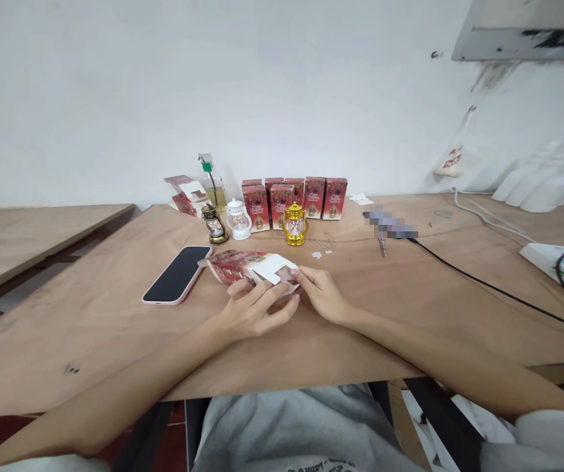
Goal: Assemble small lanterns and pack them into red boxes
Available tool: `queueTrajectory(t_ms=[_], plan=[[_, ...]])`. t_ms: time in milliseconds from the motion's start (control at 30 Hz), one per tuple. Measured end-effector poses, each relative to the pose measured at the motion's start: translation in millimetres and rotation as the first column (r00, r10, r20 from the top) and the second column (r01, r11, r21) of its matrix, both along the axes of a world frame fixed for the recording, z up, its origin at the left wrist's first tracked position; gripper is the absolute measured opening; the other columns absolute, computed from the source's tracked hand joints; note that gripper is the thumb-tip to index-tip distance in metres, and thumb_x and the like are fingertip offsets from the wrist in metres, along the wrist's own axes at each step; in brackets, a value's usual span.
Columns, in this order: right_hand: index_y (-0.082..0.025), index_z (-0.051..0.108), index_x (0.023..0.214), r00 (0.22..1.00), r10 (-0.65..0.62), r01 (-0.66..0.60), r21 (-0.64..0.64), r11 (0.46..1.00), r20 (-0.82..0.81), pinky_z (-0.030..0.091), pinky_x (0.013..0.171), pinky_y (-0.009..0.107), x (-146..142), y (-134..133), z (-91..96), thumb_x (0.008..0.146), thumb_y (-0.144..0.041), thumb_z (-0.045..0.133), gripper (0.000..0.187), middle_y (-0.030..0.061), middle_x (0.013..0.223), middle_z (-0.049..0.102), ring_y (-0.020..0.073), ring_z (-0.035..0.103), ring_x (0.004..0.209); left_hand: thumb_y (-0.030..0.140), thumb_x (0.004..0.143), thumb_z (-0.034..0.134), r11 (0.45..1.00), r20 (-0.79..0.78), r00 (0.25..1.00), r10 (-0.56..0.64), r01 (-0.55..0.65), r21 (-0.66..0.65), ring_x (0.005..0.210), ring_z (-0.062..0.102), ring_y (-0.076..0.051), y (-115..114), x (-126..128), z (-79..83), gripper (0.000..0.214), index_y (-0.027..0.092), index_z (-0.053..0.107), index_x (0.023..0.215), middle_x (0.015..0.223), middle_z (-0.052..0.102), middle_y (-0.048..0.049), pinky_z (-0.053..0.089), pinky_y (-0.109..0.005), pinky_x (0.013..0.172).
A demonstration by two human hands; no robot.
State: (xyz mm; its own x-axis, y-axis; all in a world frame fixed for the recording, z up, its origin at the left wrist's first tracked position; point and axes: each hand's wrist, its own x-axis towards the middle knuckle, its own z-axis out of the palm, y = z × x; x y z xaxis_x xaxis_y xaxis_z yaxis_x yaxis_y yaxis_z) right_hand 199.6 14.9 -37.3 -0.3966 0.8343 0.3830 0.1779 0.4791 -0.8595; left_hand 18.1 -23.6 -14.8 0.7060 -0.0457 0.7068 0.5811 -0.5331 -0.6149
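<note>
Between my hands lies a red printed carton [235, 264] on its side, with white flaps at its right end. My left hand [257, 308] rests over the near side, its fingers spread along the carton. The thumb and fingers of my right hand [323, 292] pinch the flap edge at the right end. Beyond the carton stand three small lanterns: a bronze one [215, 226], a white one [238, 221] and a gold one [295, 226]. A phone [177, 275] with a pink case lies left of the carton.
Several red boxes [314, 196] stand upright by the wall. An opened carton [188, 196] and a pump bottle [215, 187] are at the back left. White scraps [316, 255] lie near the gold lantern. A blurred-out device with a black cable [483, 285] lies right, near a white power strip [561, 269].
</note>
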Motion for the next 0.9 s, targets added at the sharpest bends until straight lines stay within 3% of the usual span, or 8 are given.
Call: queueTrajectory(t_ms=[167, 300, 467, 533, 600, 700, 767, 900], plan=[[-0.021, 0.063, 0.084, 0.975, 0.0, -0.043, -0.187, 0.981, -0.224, 0.053, 0.065, 0.03, -0.2, 1.6, 1.6, 0.083, -0.063, 0.048, 0.045, 0.0018, 0.079, 0.062, 0.017, 0.06, 0.071, 0.013, 0.08, 0.062, 0.989, 0.031, 0.995, -0.096, 0.099, -0.111, 0.079, 0.061, -0.014, 4.2, -4.3, -6.5, 0.026, 0.02, 0.056, 0.104, 0.09, 0.067, -0.0024, 0.035, -0.03, 0.071], [-0.023, 0.067, 0.089, 0.977, -0.052, 0.026, -0.122, 0.992, -0.208, 0.054, 0.074, 0.032, 1.9, -1.2, 6.0, 0.085, -0.056, 0.051, 0.038, 0.0016, 0.08, 0.065, 0.0175, 0.062, 0.078, 0.009, 0.085, 0.054, 0.926, 0.243, 0.965, -0.103, 0.182, -0.33, 0.073, 0.059, -0.012, 4.9, -2.0, -8.4, 0.021, 0.017, 0.049, 0.104, 0.087, 0.062, -0.0046, 0.042, -0.025, 0.063], [-0.025, 0.068, 0.096, 0.986, -0.026, 0.025, -0.007, 1.0, -0.167, 0.053, 0.079, 0.032, 3.4, -5.1, 7.4, 0.089, -0.049, 0.049, 0.032, 0.0009, 0.09, 0.067, 0.0176, 0.063, 0.084, 0.009, 0.087, 0.048, 0.804, 0.318, 0.945, 0.079, 0.129, -0.581, 0.07, 0.056, -0.011, 7.2, 1.6, -9.1, 0.018, 0.017, 0.051, 0.103, 0.09, 0.057, -0.0054, 0.045, -0.022, 0.059], [-0.025, 0.068, 0.097, 0.99, -0.043, 0.049, 0.041, 0.998, -0.136, 0.051, 0.078, 0.031, 4.5, -4.9, 7.5, 0.09, -0.046, 0.047, 0.031, 0.0008, 0.089, 0.068, 0.0177, 0.064, 0.082, 0.008, 0.086, 0.049, 0.814, 0.301, 0.949, 0.094, 0.1, -0.572, 0.075, 0.056, -0.013, 8.9, 0.9, -8.2, 0.019, 0.017, 0.052, 0.102, 0.091, 0.057, -0.0054, 0.046, -0.023, 0.064], [-0.025, 0.068, 0.099, 0.993, -0.06, 0.069, 0.091, 0.993, -0.103, 0.049, 0.077, 0.03, 6.0, -4.2, 8.0, 0.092, -0.044, 0.045, 0.03, 0.0008, 0.086, 0.068, 0.0173, 0.064, 0.08, 0.011, 0.085, 0.053, 0.862, 0.306, 0.945, 0.119, 0.055, -0.504, 0.084, 0.056, -0.016, 10.2, -1.1, -4.9, 0.02, 0.019, 0.054, 0.103, 0.095, 0.057, -0.0065, 0.045, -0.029, 0.072], [-0.025, 0.068, 0.1, 0.994, -0.076, 0.088, 0.164, 0.983, -0.076, 0.047, 0.077, 0.029, 8.0, -4.0, 9.4, 0.094, -0.041, 0.043, 0.031, 0.0015, 0.09, 0.069, 0.017, 0.063, 0.082, 0.025, 0.081, 0.064, 0.915, 0.327, 0.931, 0.163, -0.019, -0.404, 0.095, 0.055, -0.023, 10.7, -6.7, 4.6, 0.028, 0.022, 0.053, 0.107, 0.103, 0.058, -0.0095, 0.041, -0.038, 0.08], [-0.025, 0.068, 0.1, 0.994, -0.086, 0.098, 0.2, 0.975, -0.068, 0.046, 0.077, 0.029, 8.5, -4.9, 10.4, 0.094, -0.04, 0.041, 0.031, 0.0019, 0.094, 0.07, 0.0171, 0.062, 0.085, 0.037, 0.077, 0.069, 0.912, 0.293, 0.95, 0.111, 0.019, -0.409, 0.103, 0.055, -0.027, 11.1, -11.4, 11.5, 0.041, 0.022, 0.05, 0.11, 0.109, 0.058, -0.012, 0.038, -0.041, 0.084], [-0.025, 0.067, 0.098, 0.997, -0.058, 0.068, 0.228, 0.971, -0.053, 0.046, 0.076, 0.029, 8.6, -7.2, 11.4, 0.095, -0.039, 0.04, 0.03, 0.0018, 0.093, 0.07, 0.0167, 0.062, 0.083, 0.052, 0.074, 0.067, 0.852, 0.147, 0.989, -0.032, 0.104, -0.513, 0.116, 0.052, -0.03, 15.4, -18.9, 17.1, 0.057, 0.021, 0.045, 0.115, 0.125, 0.054, -0.0181, 0.036, -0.045, 0.091]])
